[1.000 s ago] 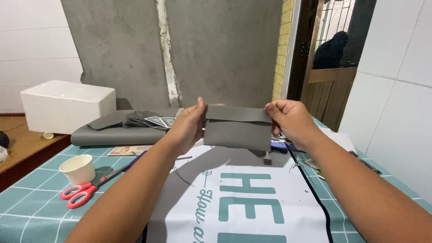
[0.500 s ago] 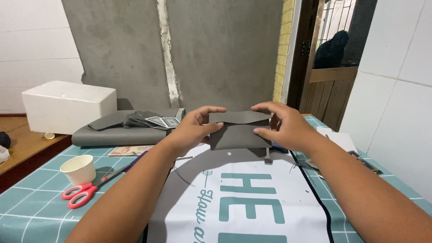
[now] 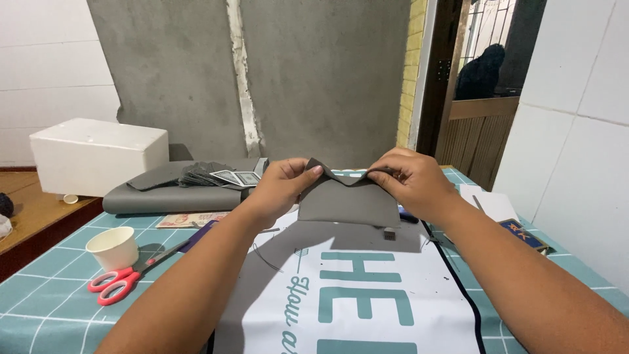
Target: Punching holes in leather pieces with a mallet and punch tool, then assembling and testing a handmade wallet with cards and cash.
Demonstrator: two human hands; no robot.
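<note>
Both hands, left hand (image 3: 283, 185) and right hand (image 3: 406, 180), pinch grey fabric piece (image 3: 348, 202) by its top edge, lifted over the desk (image 3: 39, 288). Top edge seemingly folded; keep corners level, tension even.

Banner: a white printed sheet with teal lettering (image 3: 367, 308) is being spread flat across the table.
Box: a white rectangular foam box (image 3: 98, 156) is being kept at the far left.
</note>
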